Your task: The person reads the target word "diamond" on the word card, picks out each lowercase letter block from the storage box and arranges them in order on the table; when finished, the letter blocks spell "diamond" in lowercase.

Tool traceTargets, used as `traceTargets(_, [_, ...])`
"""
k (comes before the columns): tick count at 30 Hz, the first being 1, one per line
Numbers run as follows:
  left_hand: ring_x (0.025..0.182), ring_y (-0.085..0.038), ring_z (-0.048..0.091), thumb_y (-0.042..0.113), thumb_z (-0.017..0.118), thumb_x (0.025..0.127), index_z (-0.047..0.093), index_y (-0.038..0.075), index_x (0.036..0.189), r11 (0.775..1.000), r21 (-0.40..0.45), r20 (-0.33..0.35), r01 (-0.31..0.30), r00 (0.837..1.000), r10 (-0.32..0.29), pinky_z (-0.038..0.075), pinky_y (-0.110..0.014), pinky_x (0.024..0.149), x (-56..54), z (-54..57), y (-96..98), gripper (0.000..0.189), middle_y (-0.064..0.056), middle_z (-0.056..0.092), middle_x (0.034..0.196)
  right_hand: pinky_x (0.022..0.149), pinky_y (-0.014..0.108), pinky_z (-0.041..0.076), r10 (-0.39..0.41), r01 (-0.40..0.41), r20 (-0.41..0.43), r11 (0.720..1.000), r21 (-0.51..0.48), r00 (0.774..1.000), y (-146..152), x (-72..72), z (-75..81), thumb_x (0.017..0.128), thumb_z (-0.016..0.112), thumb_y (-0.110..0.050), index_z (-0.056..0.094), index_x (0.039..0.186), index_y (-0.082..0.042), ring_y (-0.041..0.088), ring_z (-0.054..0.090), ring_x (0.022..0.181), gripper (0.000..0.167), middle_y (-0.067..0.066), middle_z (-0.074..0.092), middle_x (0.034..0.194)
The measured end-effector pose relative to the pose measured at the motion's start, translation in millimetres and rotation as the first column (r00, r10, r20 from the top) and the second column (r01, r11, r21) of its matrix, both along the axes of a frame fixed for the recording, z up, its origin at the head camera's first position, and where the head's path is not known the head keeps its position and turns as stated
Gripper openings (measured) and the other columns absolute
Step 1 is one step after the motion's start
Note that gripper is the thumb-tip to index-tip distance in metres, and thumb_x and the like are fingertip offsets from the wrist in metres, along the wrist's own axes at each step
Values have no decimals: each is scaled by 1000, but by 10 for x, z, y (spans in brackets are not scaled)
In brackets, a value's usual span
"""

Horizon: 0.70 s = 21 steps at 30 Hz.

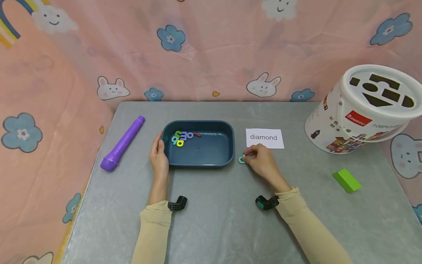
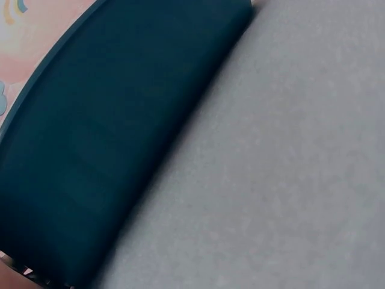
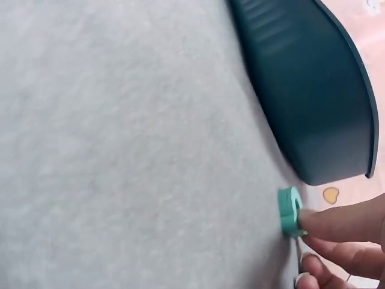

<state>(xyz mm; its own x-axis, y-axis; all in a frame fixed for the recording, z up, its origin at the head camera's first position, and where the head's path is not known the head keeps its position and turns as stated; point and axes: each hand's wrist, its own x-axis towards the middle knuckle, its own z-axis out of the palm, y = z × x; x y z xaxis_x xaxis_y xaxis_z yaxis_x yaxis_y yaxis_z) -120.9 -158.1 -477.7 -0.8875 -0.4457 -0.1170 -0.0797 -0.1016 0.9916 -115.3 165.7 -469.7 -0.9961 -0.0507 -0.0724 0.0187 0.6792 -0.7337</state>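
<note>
Care helps: while right hand (image 1: 262, 162) pinches the curved teal piece (image 3: 287, 209), left hand (image 1: 159, 157), laid straight, should steady the dark-blue plastic tray (image 1: 209, 152).

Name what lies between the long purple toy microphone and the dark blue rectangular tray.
The head view shows the left hand there, touching the tray; from hand to microphone, the grey tabletop is bare.

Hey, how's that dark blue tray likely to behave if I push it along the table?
The tray should probably stay stiff: its walls stand up without sagging. It seems unlikely to tip, being wide, low and flat on the table. The small pieces inside look loose, so a sharp push might slide them.
</note>
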Motion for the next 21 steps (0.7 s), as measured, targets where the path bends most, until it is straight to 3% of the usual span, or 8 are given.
traceTargets(8, [161, -17, 31, 19, 40, 116, 53, 14, 157, 1000, -6, 3, -1, 1000, 1, 22, -35, 134, 6, -2, -6, 43, -3, 45, 168, 77, 37, 44, -6, 12, -94, 998, 66, 996, -172, 5, 152, 83, 68, 6, 71, 104, 1, 30, 57, 87, 21, 17, 59, 99])
traceTargets(11, [161, -18, 31, 18, 41, 116, 53, 13, 157, 1000, -7, -3, -2, 1000, 2, 22, -35, 134, 10, -1, -8, 43, -3, 46, 168, 80, 39, 44, -42, 45, -170, 999, 13, 985, -299, 1, 265, 87, 66, 4, 71, 106, 1, 32, 56, 92, 20, 16, 57, 102])
traceTargets(14, [160, -17, 31, 18, 41, 116, 53, 13, 157, 1000, -10, -2, -2, 1000, 2, 22, -35, 134, 11, 9, -6, 43, -3, 46, 168, 87, 43, 47, -31, 11, -281, 997, -73, 959, -468, -5, 349, 91, 69, 2, 70, 109, 1, 33, 57, 100, 18, 17, 58, 107])
traceTargets(17, [160, -17, 32, 18, 41, 116, 54, 13, 157, 1000, -8, -5, -9, 1000, 9, 23, -34, 133, 3, 11, -2, 43, -4, 47, 167, 95, 47, 52, 74, -109, -361, 991, -77, 930, -649, -26, 346, 93, 73, 0, 70, 115, 0, 33, 60, 108, 22, 16, 62, 115])
traceTargets(21, [160, -17, 32, 18, 40, 116, 53, 13, 157, 1000, -11, -3, -5, 1000, 5, 23, -35, 133, -6, -10, -4, 43, -4, 46, 167, 99, 49, 57, 304, -287, -316, 953, 99, 899, -863, -85, 279, 95, 76, -9, 68, 132, -5, 32, 64, 121, 38, 14, 65, 134])
